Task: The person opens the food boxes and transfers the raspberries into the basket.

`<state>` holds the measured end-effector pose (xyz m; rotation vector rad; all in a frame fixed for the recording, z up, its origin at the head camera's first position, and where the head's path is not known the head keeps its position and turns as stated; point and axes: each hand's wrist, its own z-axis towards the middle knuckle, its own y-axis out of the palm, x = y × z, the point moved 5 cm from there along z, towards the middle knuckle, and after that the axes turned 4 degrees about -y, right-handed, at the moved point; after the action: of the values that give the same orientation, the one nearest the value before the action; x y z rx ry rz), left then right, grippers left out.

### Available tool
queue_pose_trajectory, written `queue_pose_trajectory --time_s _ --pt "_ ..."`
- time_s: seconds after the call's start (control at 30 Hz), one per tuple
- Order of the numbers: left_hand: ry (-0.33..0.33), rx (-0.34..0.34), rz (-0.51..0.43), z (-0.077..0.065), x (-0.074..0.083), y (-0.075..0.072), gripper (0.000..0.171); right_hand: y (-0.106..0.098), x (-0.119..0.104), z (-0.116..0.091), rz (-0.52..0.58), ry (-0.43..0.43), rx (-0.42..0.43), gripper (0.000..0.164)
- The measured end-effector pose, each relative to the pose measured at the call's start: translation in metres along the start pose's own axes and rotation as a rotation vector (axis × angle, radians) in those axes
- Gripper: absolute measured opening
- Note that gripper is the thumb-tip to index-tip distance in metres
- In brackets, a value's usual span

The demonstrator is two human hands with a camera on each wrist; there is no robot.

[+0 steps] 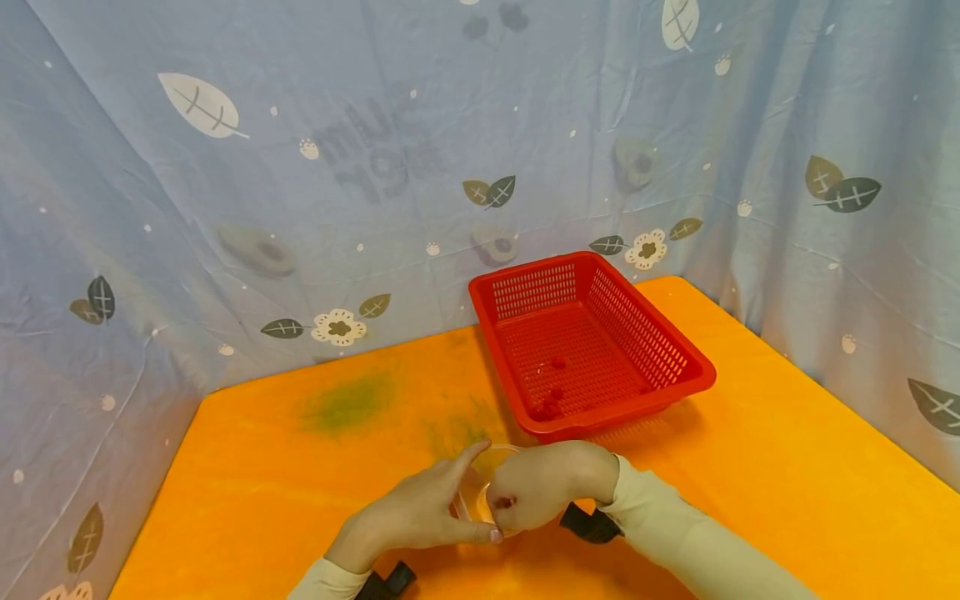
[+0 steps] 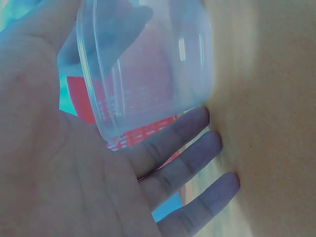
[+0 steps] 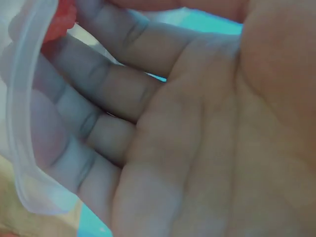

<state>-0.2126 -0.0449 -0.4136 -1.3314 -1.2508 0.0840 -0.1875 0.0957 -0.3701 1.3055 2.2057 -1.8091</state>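
Note:
A clear plastic container (image 2: 190,64) stands on the table between the two hands. The left hand (image 1: 416,510) holds it from the left, thumb on one side and fingers along the other. In the left wrist view three fingertips reach down to the tabletop beside its wall. The right hand (image 1: 540,487) dips into the container from the right with its fingers curled past the rim. Between those fingers, in the right wrist view, is a small red bumpy piece that looks like a raspberry (image 3: 61,20). Much of the container's inside is hidden by the right hand.
A red slotted plastic basket (image 1: 693,377) stands just beyond the hands to the right. Several small red pieces (image 1: 557,392) lie on its floor. The orange tabletop (image 1: 255,475) has greenish smudges, and a patterned blue curtain (image 1: 420,208) encloses its back and sides.

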Motion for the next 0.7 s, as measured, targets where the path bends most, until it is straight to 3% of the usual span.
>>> queue_pose_trajectory --time_s 0.2,0.4,0.7 --pt "-0.003 0.018 0.001 0.0 0.001 0.0 0.108 -0.003 0.001 -0.002 -0.044 -0.026 -0.036 0.009" --pt "-0.008 0.014 -0.008 0.0 0.0 0.001 0.109 -0.006 0.0 -0.005 -0.045 -0.054 -0.04 0.013" --pt "0.038 0.053 0.069 0.0 0.002 0.001 0.101 -0.023 -0.003 -0.006 -0.059 -0.149 0.269 0.015"
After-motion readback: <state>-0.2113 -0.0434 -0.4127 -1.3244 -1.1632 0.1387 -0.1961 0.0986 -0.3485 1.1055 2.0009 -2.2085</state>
